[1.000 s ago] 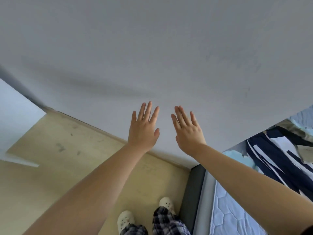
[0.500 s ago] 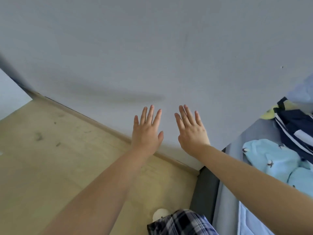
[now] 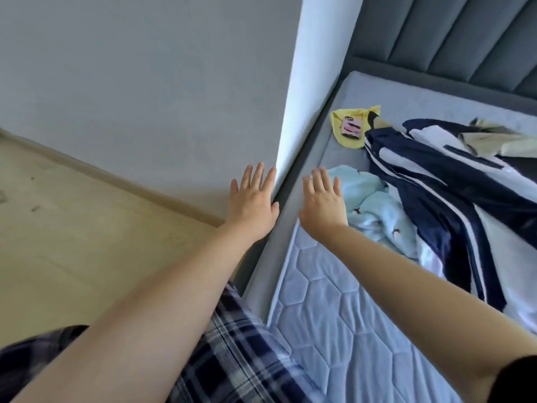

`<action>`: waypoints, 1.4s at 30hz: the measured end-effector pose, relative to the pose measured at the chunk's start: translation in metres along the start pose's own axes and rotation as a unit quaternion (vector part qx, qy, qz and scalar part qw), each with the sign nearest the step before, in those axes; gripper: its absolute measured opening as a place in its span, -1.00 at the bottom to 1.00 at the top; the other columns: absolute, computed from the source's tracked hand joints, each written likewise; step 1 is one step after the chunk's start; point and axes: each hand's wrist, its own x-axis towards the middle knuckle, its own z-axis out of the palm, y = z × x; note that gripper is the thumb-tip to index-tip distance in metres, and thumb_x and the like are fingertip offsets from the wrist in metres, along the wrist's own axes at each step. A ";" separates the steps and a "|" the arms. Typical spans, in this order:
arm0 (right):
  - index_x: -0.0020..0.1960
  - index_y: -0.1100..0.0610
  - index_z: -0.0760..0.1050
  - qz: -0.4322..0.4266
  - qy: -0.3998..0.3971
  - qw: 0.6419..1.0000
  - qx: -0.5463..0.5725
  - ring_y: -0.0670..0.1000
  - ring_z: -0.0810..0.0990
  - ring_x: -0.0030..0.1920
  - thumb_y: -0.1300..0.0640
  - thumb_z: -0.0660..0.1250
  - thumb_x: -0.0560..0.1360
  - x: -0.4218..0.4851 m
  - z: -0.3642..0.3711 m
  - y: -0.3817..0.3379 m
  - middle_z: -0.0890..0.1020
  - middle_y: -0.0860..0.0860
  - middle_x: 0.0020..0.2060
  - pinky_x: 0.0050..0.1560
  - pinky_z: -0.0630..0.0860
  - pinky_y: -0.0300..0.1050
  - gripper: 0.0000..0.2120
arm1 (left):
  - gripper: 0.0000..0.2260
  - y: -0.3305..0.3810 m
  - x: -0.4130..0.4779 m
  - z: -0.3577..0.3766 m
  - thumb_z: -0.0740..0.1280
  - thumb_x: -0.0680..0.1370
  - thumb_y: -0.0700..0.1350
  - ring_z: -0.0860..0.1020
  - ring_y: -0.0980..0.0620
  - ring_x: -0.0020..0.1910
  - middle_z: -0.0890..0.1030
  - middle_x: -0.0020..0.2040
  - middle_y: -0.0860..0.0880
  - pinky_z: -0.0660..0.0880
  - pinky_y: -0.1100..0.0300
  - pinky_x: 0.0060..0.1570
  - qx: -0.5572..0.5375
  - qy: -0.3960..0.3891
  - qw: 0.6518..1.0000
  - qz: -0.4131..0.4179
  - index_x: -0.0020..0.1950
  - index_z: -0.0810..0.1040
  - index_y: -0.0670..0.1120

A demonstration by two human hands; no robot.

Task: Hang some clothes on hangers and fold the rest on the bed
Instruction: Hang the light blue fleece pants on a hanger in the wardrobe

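Both arms reach forward with fingers straight and nothing in them. My left hand [image 3: 252, 203] hovers over the gap between the wall and the bed's edge. My right hand [image 3: 323, 206] is held above the bed [image 3: 325, 303], just left of a crumpled light blue garment [image 3: 374, 207]. A navy and white striped garment [image 3: 453, 199] lies spread across the mattress to the right. A yellow cloth [image 3: 350, 123] with a pink patch sits near the head of the bed. A beige garment [image 3: 494, 141] lies at the far right.
A grey wall [image 3: 145, 82] stands ahead on the left, with wooden floor [image 3: 72, 228] below it. A padded grey headboard [image 3: 450, 39] rises at the top right. My plaid trouser legs [image 3: 232, 344] are against the bed's side.
The view has swung right from the wall and floor onto the bed, bringing the clothes and headboard into sight. Both hands stay flat and empty, side by side.
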 end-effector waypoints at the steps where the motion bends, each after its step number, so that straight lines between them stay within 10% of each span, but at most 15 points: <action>1: 0.51 0.20 0.06 0.013 0.000 1.000 0.007 0.16 -0.09 0.54 0.10 0.20 0.51 -0.010 0.003 0.012 0.05 0.16 0.53 0.50 -0.12 0.18 -0.36 | -0.40 0.016 -0.001 0.004 0.11 0.62 0.05 -0.10 -0.09 0.55 -0.11 0.59 -0.06 -0.02 -0.13 0.45 -0.002 -0.002 1.000 0.008 0.57 -0.11 0.00; 12: 0.50 0.17 0.10 0.270 -0.003 0.962 0.044 0.13 -0.05 0.54 0.08 0.15 0.58 -0.058 0.036 0.159 0.04 0.15 0.54 0.46 -0.08 0.26 -0.46 | -0.38 0.144 0.017 0.054 0.17 0.62 0.01 0.06 -0.06 0.53 -0.04 0.59 -0.05 0.15 -0.01 0.44 -0.184 -0.120 0.969 0.108 0.58 -0.11 0.01; 16: 0.41 0.22 0.29 0.421 -0.039 0.889 0.174 0.19 0.36 0.36 0.21 0.21 0.56 -0.058 0.037 0.202 0.42 0.19 0.35 0.28 0.34 0.06 -0.57 | -0.41 0.147 0.018 0.072 0.14 0.64 0.03 0.07 0.04 0.53 -0.01 0.58 0.04 0.08 0.23 0.33 -0.337 -0.225 0.911 0.075 0.58 -0.12 0.05; 19: -0.03 0.20 0.63 0.325 -0.020 0.849 0.415 0.00 0.63 -0.13 0.28 0.27 0.50 -0.044 0.014 0.173 0.68 0.07 -0.18 -0.06 0.50 -0.10 -0.84 | -0.50 0.138 0.024 0.075 0.14 0.65 0.06 0.24 0.00 0.47 0.19 0.54 0.01 0.15 0.18 0.35 -0.478 -0.241 0.844 -0.035 0.56 0.07 0.05; 22: -0.20 0.19 0.61 0.060 -0.097 0.870 0.479 -0.25 0.49 -0.45 0.31 0.28 0.47 -0.026 -0.009 0.094 0.56 -0.14 -0.49 -0.30 0.40 -0.27 -0.84 | -0.65 0.109 0.017 0.078 0.10 0.64 0.13 0.41 -0.04 0.34 0.36 0.44 -0.01 0.24 0.00 0.32 -0.658 -0.252 0.688 -0.173 0.41 0.26 0.10; 26: 0.22 0.12 0.50 0.124 0.041 0.963 0.236 0.12 0.46 0.18 0.24 0.22 0.49 0.001 0.005 0.079 0.51 0.09 0.21 0.13 0.35 -0.05 -0.68 | -0.55 0.054 -0.006 0.090 0.03 0.67 0.09 0.42 -0.15 0.34 0.38 0.43 -0.13 0.25 -0.07 0.33 -0.697 -0.241 0.611 -0.287 0.53 0.18 -0.05; 29: 0.51 0.07 0.08 0.296 -0.061 0.947 0.112 0.18 0.10 0.47 0.07 0.25 0.52 0.003 0.027 0.119 0.09 0.15 0.50 0.41 0.06 0.26 -0.38 | -0.54 0.038 -0.008 0.090 0.06 0.67 0.07 0.41 -0.15 0.36 0.38 0.43 -0.14 0.25 -0.08 0.36 -0.713 -0.237 0.595 -0.284 0.53 0.17 -0.09; 32: 0.54 0.15 -0.10 0.385 -0.109 0.902 0.162 0.21 0.16 0.45 -0.05 0.30 0.52 -0.002 0.047 0.137 0.14 0.21 0.49 0.34 0.24 0.19 -0.20 | -0.55 0.038 -0.008 0.090 0.06 0.67 0.06 0.42 -0.15 0.34 0.39 0.43 -0.14 0.24 -0.09 0.37 -0.718 -0.240 0.583 -0.294 0.52 0.20 -0.10; 35: 0.33 0.26 0.33 0.415 -0.037 0.848 0.328 0.19 0.49 0.22 0.10 0.31 0.52 0.001 0.045 0.139 0.53 0.19 0.19 0.11 0.41 -0.05 -0.55 | -0.59 0.039 -0.007 0.094 0.09 0.67 0.05 0.47 -0.14 0.25 0.42 0.39 -0.14 0.28 -0.08 0.34 -0.730 -0.250 0.569 -0.284 0.47 0.26 -0.10; 38: -0.13 0.21 0.53 0.272 -0.111 0.876 0.383 0.05 0.52 -0.14 0.10 0.34 0.49 0.001 0.025 0.106 0.56 0.09 -0.23 -0.12 0.38 -0.15 -0.84 | -0.60 0.043 -0.004 0.095 0.10 0.66 0.05 0.49 -0.12 0.19 0.44 0.36 -0.14 0.29 -0.08 0.34 -0.732 -0.258 0.567 -0.276 0.45 0.29 -0.10; 42: -0.41 0.09 0.38 -0.005 -0.233 0.907 0.350 -0.11 0.35 -0.45 0.05 0.40 0.44 -0.001 0.000 0.045 0.41 -0.03 -0.49 -0.42 0.27 -0.27 -0.67 | -0.63 0.045 0.003 0.094 0.06 0.67 0.05 0.49 -0.11 0.18 0.49 0.33 -0.13 0.31 -0.06 0.25 -0.750 -0.227 0.539 -0.310 0.39 0.37 -0.09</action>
